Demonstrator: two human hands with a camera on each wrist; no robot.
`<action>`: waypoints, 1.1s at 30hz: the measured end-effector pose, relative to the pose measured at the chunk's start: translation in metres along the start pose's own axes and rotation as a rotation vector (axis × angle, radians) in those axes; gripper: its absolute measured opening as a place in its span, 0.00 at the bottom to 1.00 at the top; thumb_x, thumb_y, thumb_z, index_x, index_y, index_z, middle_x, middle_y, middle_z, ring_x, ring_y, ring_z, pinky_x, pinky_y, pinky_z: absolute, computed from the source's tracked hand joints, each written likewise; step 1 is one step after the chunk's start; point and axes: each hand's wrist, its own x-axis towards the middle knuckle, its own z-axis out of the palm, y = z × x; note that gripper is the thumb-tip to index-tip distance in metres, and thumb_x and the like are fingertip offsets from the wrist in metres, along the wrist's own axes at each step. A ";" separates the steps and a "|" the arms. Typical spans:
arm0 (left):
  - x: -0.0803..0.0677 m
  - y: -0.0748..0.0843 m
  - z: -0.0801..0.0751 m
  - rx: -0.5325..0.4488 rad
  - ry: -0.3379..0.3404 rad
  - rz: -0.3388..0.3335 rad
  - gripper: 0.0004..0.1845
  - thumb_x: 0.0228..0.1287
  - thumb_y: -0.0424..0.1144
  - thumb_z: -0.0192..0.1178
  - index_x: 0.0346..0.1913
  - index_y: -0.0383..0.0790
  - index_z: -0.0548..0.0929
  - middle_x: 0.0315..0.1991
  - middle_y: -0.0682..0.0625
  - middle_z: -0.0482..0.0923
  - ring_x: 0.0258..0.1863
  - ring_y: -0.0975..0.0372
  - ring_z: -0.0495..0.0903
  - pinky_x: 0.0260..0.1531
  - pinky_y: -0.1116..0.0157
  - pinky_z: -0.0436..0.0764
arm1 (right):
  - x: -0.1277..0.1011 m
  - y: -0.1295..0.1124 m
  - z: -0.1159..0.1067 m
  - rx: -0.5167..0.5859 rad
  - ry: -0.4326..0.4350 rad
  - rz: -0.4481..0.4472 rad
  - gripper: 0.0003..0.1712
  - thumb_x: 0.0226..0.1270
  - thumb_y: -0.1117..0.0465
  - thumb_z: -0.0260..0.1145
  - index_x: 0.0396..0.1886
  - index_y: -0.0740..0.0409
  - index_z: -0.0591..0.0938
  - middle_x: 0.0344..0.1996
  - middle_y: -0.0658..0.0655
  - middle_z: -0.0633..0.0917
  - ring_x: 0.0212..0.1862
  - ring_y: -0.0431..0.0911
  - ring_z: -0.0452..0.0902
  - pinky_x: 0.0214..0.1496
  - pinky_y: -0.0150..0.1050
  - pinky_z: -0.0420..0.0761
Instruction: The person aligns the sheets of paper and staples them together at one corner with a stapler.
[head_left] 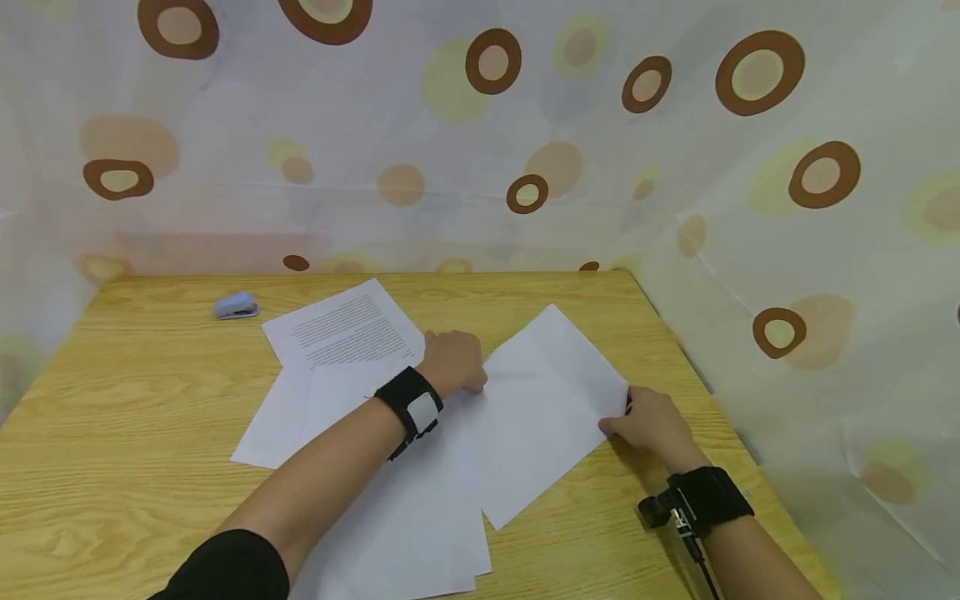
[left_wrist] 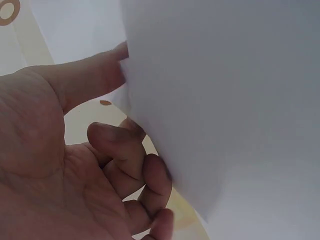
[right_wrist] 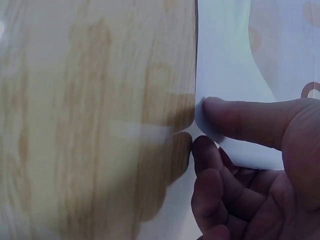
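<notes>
A white sheet of paper [head_left: 551, 408] is held between both hands, turned at an angle above the table, its upper face without visible print. My left hand [head_left: 453, 362] pinches its left edge; in the left wrist view the thumb [left_wrist: 95, 75] lies along the paper [left_wrist: 225, 100], the other fingers curled beside the edge. At the sheet's right corner, my right hand [head_left: 656, 425] grips it between thumb [right_wrist: 245, 120] and curled fingers. Beneath the left forearm lie several overlapping white sheets [head_left: 405, 517]. A printed sheet [head_left: 348, 333] rests behind them, partly covered by other paper.
A small light-blue stapler [head_left: 236, 305] stands at the back left of the wooden table [head_left: 112, 417]. A patterned curtain [head_left: 450, 225] hangs along the back and right edges. A cable [head_left: 693, 546] runs from the right wrist strap.
</notes>
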 end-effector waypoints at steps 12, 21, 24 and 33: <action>0.000 -0.011 -0.006 -0.069 -0.011 -0.016 0.15 0.69 0.39 0.58 0.23 0.43 0.72 0.26 0.50 0.68 0.36 0.55 0.73 0.67 0.45 0.67 | -0.001 0.006 0.000 0.174 0.121 -0.032 0.18 0.68 0.53 0.72 0.36 0.66 0.80 0.25 0.57 0.85 0.25 0.46 0.77 0.27 0.39 0.73; 0.004 -0.014 -0.003 -0.094 -0.015 0.001 0.16 0.70 0.40 0.56 0.22 0.44 0.70 0.25 0.51 0.66 0.34 0.56 0.71 0.66 0.44 0.64 | -0.002 0.001 -0.003 0.245 0.075 -0.060 0.22 0.74 0.46 0.67 0.34 0.61 0.87 0.26 0.55 0.89 0.25 0.45 0.81 0.30 0.40 0.77; 0.005 -0.014 -0.001 -0.103 -0.015 -0.005 0.15 0.69 0.40 0.56 0.23 0.44 0.70 0.25 0.51 0.67 0.34 0.56 0.71 0.65 0.45 0.64 | -0.002 0.000 0.001 0.250 0.013 -0.065 0.19 0.75 0.48 0.66 0.31 0.58 0.88 0.21 0.52 0.86 0.24 0.44 0.79 0.30 0.39 0.76; 0.000 -0.010 -0.007 -0.148 -0.020 0.022 0.19 0.70 0.41 0.56 0.20 0.45 0.68 0.21 0.53 0.64 0.29 0.58 0.69 0.60 0.49 0.64 | -0.002 0.002 -0.002 0.294 0.033 -0.052 0.21 0.80 0.51 0.59 0.30 0.60 0.83 0.29 0.56 0.89 0.28 0.46 0.82 0.31 0.40 0.77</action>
